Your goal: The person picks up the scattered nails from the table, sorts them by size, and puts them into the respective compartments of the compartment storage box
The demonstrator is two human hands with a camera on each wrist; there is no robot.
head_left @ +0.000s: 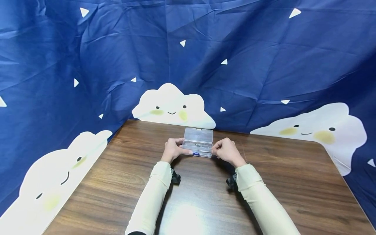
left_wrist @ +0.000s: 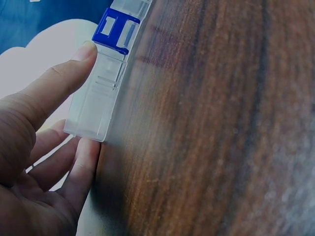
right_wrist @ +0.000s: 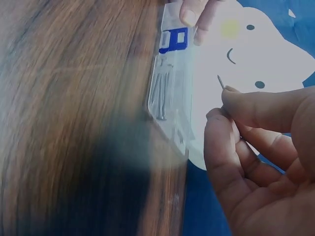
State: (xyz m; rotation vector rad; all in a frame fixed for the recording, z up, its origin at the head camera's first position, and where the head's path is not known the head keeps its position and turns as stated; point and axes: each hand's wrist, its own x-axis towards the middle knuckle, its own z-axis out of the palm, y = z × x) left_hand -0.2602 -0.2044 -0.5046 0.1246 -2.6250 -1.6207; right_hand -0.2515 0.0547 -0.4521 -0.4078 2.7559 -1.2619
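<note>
A small clear plastic box [head_left: 197, 147] with a blue latch [left_wrist: 115, 28] lies on the wooden table [head_left: 205, 195], its lid [head_left: 198, 134] swung open toward the back. My left hand [head_left: 178, 147] grips the box's left end, with the thumb [left_wrist: 74, 64] on its front wall and the fingers [left_wrist: 84, 162] round the end. Just off the box's right end, my right hand [head_left: 216, 150] pinches a thin metal nail [right_wrist: 221, 82] between thumb and forefinger. Several more nails [right_wrist: 160, 98] lie inside the box.
A blue cloth backdrop [head_left: 235, 65] printed with white clouds hangs close behind and beside the table. The table's right edge [head_left: 346, 182] runs diagonally toward me. Bare wood lies in front of the box, between my forearms.
</note>
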